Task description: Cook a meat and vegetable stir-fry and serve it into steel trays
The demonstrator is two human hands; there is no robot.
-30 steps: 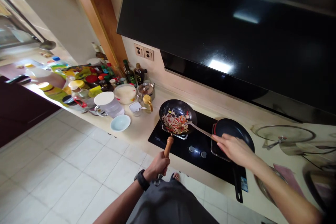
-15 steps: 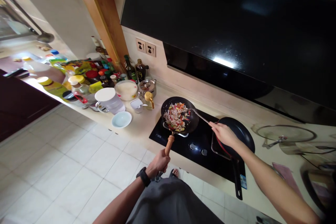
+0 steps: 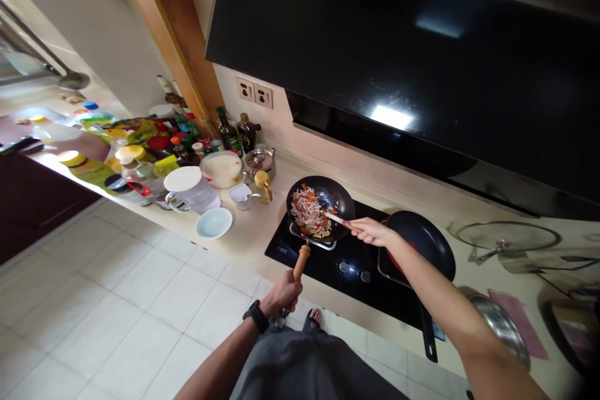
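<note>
A black wok (image 3: 340,196) with chopped white, red and green food (image 3: 308,209) sits on the left burner of the black hob (image 3: 360,280). Its wooden handle (image 3: 300,261) points toward me. My left hand (image 3: 282,294), with a dark watch on the wrist, is closed around the end of that handle. My right hand (image 3: 372,231) is closed on the handle of a metal spatula (image 3: 334,219), whose blade lies in the food at the wok's near right side.
A black frying pan (image 3: 424,244) sits on the right burner, handle toward me. Left of the hob stand a pale blue bowl (image 3: 214,223), a white jug (image 3: 190,187), bottles and jars. A glass lid (image 3: 509,236) lies right. A black hood hangs above.
My right hand has moved left toward the wok, bringing the spatula's blade from the far right rim down into the food. My left hand has kept its grip on the handle.
</note>
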